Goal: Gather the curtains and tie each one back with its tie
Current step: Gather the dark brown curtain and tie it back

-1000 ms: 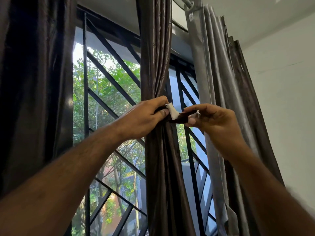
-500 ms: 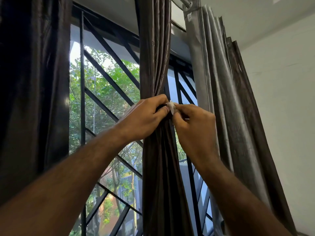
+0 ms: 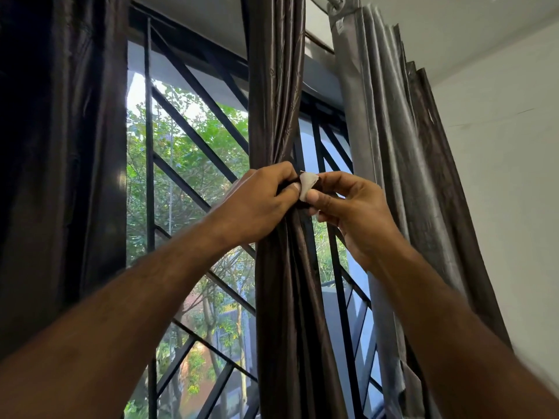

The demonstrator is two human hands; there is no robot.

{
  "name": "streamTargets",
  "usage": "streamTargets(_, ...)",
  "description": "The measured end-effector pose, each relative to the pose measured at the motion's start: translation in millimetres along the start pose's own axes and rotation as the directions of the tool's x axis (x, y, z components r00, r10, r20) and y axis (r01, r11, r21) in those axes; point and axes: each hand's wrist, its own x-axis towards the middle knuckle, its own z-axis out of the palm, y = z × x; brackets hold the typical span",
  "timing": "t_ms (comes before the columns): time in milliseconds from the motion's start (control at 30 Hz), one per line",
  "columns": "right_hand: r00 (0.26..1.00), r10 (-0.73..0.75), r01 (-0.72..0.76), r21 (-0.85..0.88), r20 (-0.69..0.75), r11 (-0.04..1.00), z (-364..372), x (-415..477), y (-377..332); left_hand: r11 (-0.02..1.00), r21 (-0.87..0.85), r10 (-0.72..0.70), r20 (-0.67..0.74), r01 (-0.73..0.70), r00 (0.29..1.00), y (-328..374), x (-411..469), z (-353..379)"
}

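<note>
Middle curtain point(image 3: 276, 101) is hanging dead centre, bunched into a narrow column and pinched in at the waist where both hands are meeting. Left hand point(image 3: 257, 204) is coming in from 8 o'clock, fingers curled around the gathered fabric and pinching the dark tie point(image 3: 289, 186) against it at the bundle's right edge. Right hand point(image 3: 354, 213) is coming in from 4 o'clock, thumb and forefinger gripping the tie's pale tab end point(image 3: 308, 184), which is sitting right between the two thumbs, touching both. Rest of the tie is hidden under the fingers, so can't tell whether it's wrapping fully round. Left curtain point(image 3: 60, 146) is hanging dark and loose at 9 o'clock; right curtain point(image 3: 402, 152), grey-brown with pale lining showing, is hanging loose at 3 o'clock by the white wall point(image 3: 508, 176). Black window grille point(image 3: 193, 137) with diagonal bars is showing behind, green trees beyond it.
</note>
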Motion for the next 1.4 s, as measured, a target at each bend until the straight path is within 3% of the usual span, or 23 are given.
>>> streamTargets(300, 0.997, -0.082, 0.081, 0.048, 0.011, 0.996, -9.5, 2.5, -0.8, 0.998, 0.050, -0.020, -0.116, 0.026, 0.993, -0.9, 0.0, 3.2)
streamTargets(567, 0.999, -0.024, 0.029, -0.203, 0.029, 0.979, -6.7, 10.0, -7.5, 0.996, 0.062, 0.070, -0.057, -0.067, 0.996, 1.2, -1.7, 5.8)
streamTargets(733, 1.000, 0.011, -0.008, -0.344, 0.007, 0.939, -6.3, 13.6, -11.2, 0.989, -0.144, -0.013, 0.063, 0.022, 0.998, 3.8, -4.0, 5.2)
streamTargets(800, 1.000, -0.022, 0.020, -0.406, -0.001, 0.914, -4.1, 15.7, -12.1, 0.992, -0.125, -0.008, 0.079, 0.018, 0.997, 2.8, -3.3, 5.6)
streamTargets(867, 0.999, -0.035, 0.032, -0.408, -0.002, 0.912, -2.7, 17.0, -13.6, 0.997, -0.077, 0.008, 0.025, -0.006, 1.000, 0.3, -1.9, 6.0)
streamTargets(1000, 0.997, 0.022, -0.003, -0.244, 0.073, 0.970, -6.6, 15.6, -14.0, 0.997, -0.083, 0.005, -0.043, -0.008, 0.999, -3.3, -1.4, 5.8)
streamTargets(1133, 0.999, -0.036, 0.034, -0.368, 0.001, 0.929, -3.7, 17.0, -13.0, 0.995, -0.095, -0.032, 0.061, 0.038, 0.998, 1.5, 1.3, 6.2)
streamTargets(1200, 0.994, -0.103, 0.071, -0.452, -0.046, 0.889, 3.3, 18.9, -13.5, 0.999, -0.033, -0.037, 0.081, 0.039, 0.996, 3.5, 3.3, 7.0)
streamTargets(1400, 0.963, -0.256, 0.173, -0.530, -0.085, 0.830, 18.0, 15.3, -4.1, 0.977, 0.212, -0.008, -0.144, 0.039, 0.989, 1.7, 3.1, 19.2)
